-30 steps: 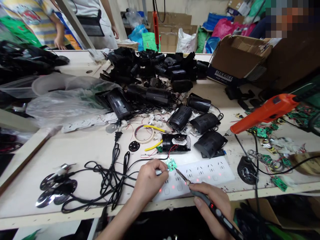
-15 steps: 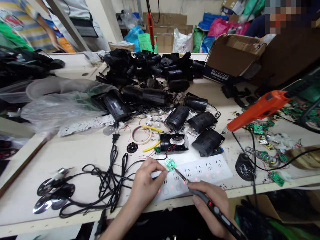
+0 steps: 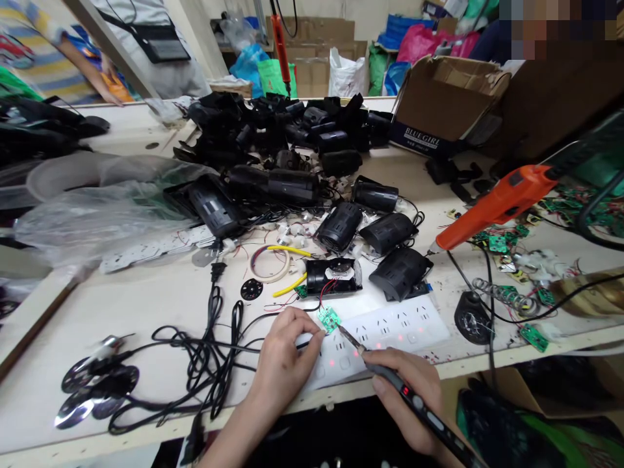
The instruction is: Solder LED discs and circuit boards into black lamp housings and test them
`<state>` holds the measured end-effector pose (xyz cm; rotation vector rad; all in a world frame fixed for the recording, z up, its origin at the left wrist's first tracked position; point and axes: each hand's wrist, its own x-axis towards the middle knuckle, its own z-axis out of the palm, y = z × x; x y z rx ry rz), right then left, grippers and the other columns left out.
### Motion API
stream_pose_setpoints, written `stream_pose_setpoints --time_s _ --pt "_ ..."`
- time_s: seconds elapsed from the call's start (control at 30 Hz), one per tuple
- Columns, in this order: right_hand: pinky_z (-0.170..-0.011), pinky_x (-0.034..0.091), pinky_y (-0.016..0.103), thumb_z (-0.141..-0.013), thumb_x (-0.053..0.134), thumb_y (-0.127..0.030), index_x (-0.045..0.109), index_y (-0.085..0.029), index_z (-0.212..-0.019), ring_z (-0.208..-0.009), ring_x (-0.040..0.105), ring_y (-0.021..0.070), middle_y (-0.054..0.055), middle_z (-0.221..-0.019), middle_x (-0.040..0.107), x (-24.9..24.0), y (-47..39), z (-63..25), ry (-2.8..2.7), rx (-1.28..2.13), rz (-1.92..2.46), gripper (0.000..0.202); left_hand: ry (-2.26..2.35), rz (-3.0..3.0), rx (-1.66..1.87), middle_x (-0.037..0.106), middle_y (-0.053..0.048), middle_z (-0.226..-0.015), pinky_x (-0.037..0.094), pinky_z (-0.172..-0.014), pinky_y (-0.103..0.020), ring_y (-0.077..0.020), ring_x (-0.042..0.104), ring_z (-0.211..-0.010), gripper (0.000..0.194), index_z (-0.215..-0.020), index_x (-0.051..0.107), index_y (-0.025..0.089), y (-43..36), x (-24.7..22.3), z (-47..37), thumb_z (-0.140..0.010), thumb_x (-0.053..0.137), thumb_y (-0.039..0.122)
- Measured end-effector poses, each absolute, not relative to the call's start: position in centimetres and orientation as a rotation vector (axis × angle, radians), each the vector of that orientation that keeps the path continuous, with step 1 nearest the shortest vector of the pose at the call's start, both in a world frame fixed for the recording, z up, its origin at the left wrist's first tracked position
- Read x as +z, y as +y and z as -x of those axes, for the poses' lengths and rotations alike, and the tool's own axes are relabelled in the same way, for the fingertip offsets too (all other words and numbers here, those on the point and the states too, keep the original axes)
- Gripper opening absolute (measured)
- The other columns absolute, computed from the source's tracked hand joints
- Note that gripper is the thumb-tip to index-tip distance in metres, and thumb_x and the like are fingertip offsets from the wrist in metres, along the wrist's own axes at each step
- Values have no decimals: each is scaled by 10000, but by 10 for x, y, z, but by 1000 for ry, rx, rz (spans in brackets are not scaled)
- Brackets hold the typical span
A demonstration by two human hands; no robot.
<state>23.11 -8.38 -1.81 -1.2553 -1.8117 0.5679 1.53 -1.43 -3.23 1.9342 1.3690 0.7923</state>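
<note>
My left hand (image 3: 285, 348) is closed in a pinch, its fingertips at the lower left edge of a small green circuit board (image 3: 330, 319); what they grip is hidden. A dark strand shows in the gap of those fingers. My right hand (image 3: 409, 393) is wrapped around a soldering iron (image 3: 387, 376) with a small red display, its tip close to the board's lower right edge. Red wires link the board to an open black housing (image 3: 319, 277). Beneath both hands lies a white power strip (image 3: 433, 327) with lit red switches.
Black cords (image 3: 214, 354) lie coiled left of my hands, beside shiny discs (image 3: 80, 406). Several black housings (image 3: 390, 234) fill the middle and back. An orange electric screwdriver (image 3: 492, 208) hangs at right, near a cardboard box (image 3: 439, 107). People stand across the table.
The view has shifted slightly, moving most things left in the picture. The soldering iron tip stays near the board's edge, and both hands keep nearly the same pose.
</note>
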Motion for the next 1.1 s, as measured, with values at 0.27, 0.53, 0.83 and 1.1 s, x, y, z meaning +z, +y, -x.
stream_pose_setpoints --time_s 0.27,0.53,0.83,1.1 --pt "-686 555 254 -887 517 -200 625 -230 -1084 -804 721 182 30 -924 742 -20 -82 -231 -1807 542 1266 226 1365 -1929 762 588 -43 -838 474 -737 -321 -198 580 -813 129 -748 591 209 -15 -32 -16 -870 550 215" --pt "-715 572 270 -892 519 -207 638 -220 -1088 -817 721 192 53 -931 743 -19 -82 -229 -1811 564 1272 230 1425 -1835 789 591 -38 -828 465 -740 -327 -205 579 -813 136 -729 546 220 -17 -35 -20 -858 509 200" --pt "-717 565 254 -877 520 -187 634 -226 -1070 -793 719 179 35 -923 744 -18 -77 -222 -1813 606 1224 228 1429 -1804 733 583 -37 -824 462 -759 -342 -205 571 -820 121 -708 552 208 -16 -34 -21 -793 510 133" --pt "-669 566 258 -881 511 -189 632 -214 -1056 -772 724 186 47 -905 746 -19 -75 -218 -1820 620 1188 214 1434 -1814 756 586 -33 -811 466 -747 -341 -206 575 -806 119 -703 551 209 -15 -36 -21 -783 521 127"
